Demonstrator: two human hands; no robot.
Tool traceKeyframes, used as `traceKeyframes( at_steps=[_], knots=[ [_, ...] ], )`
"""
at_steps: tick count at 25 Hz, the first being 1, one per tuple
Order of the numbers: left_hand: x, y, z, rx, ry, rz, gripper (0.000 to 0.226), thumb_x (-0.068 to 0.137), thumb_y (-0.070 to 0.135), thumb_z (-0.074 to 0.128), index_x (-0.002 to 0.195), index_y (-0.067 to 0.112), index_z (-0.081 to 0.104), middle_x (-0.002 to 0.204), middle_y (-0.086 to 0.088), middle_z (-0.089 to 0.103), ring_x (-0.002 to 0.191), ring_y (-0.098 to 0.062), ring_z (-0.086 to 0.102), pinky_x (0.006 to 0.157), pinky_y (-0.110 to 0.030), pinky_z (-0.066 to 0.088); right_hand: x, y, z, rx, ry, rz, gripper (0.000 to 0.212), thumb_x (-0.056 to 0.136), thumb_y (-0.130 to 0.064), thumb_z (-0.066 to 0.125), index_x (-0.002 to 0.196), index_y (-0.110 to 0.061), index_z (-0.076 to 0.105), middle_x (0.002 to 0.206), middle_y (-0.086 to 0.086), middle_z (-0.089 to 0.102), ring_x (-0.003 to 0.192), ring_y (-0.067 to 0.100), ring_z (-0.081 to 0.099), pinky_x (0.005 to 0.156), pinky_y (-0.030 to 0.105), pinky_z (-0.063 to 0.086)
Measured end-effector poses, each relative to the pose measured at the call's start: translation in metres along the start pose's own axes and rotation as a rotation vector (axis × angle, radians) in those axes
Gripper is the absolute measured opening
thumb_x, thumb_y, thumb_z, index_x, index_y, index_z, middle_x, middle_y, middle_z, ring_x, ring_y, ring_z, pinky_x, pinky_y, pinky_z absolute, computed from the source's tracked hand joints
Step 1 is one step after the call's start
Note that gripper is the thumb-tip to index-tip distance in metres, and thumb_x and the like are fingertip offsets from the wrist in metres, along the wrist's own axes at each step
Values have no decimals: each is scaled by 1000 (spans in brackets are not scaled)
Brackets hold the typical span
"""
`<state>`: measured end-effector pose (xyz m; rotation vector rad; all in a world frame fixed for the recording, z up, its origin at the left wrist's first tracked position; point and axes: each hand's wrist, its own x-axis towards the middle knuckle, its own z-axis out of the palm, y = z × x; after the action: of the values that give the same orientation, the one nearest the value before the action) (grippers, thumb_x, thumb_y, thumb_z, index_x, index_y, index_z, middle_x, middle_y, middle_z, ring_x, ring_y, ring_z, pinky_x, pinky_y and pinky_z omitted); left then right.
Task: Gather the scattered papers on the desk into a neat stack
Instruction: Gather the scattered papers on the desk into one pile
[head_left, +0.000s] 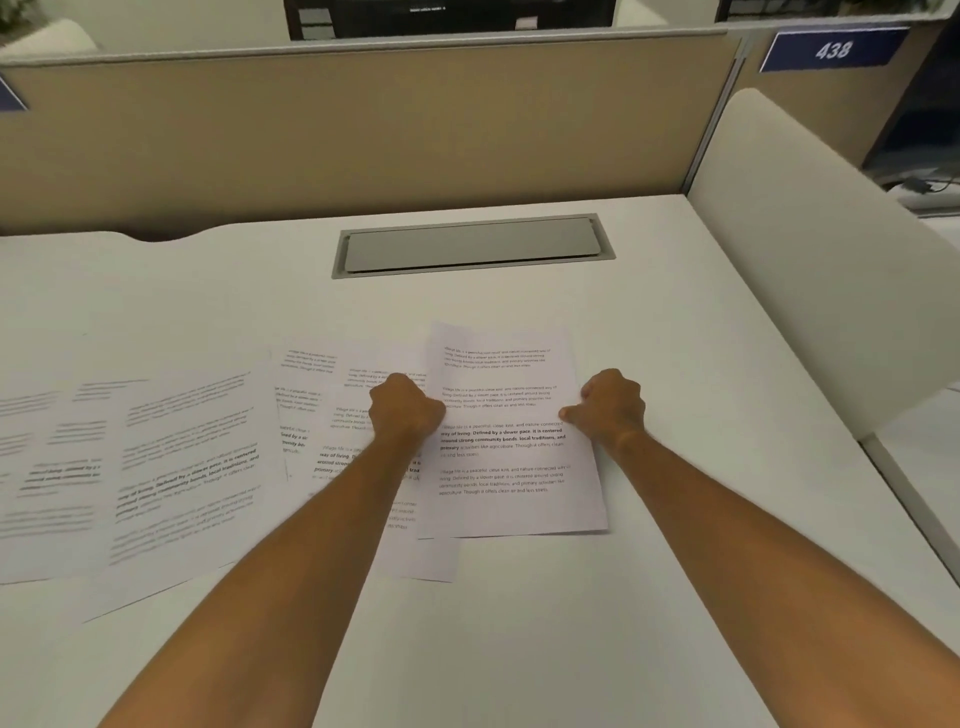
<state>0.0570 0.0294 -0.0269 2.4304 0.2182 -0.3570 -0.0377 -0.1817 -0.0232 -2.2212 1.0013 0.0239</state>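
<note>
A printed sheet (506, 467) lies on top in the middle of the white desk (519, 623), slightly lifted at its near right corner. My left hand (405, 410) grips its left edge with curled fingers. My right hand (610, 405) pinches its right edge, thumb on the page. Under its left side lie several overlapping printed papers (322, 415). More papers (156, 467) are spread, overlapping, across the left part of the desk, reaching the frame's left edge.
A grey cable-tray lid (472, 244) is set into the desk behind the papers. A beige partition (363, 130) closes the back. A white side panel (810, 260) stands along the right edge. A blue sign (831, 50) reads 438.
</note>
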Motion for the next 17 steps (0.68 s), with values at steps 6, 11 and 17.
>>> traceKeyframes(
  at_steps=[6, 11, 17],
  knots=[
    [1, 5, 3, 55, -43, 11, 28, 70, 11, 79, 72, 10, 51, 79, -4, 57, 70, -21, 59, 62, -29, 52, -2, -8, 3, -104, 17, 13, 29, 73, -15, 77, 87, -9, 52, 96, 13, 66, 94, 34, 66, 68, 29, 42],
    [1, 12, 6, 96, -64, 33, 30, 73, 9, 78, 91, 7, 54, 78, -2, 52, 79, -24, 58, 68, -31, 53, 0, -12, 3, -25, 6, 86, 25, 73, -7, 72, 74, -10, 48, 88, 9, 61, 79, 30, 58, 66, 29, 47],
    [3, 11, 7, 90, -78, -19, 32, 74, 5, 74, 67, 10, 43, 74, -2, 49, 62, -16, 52, 66, -31, 54, 2, -12, 3, 99, -51, 164, 27, 72, -4, 73, 71, -8, 46, 82, 9, 58, 83, 31, 62, 74, 34, 57]
  ],
)
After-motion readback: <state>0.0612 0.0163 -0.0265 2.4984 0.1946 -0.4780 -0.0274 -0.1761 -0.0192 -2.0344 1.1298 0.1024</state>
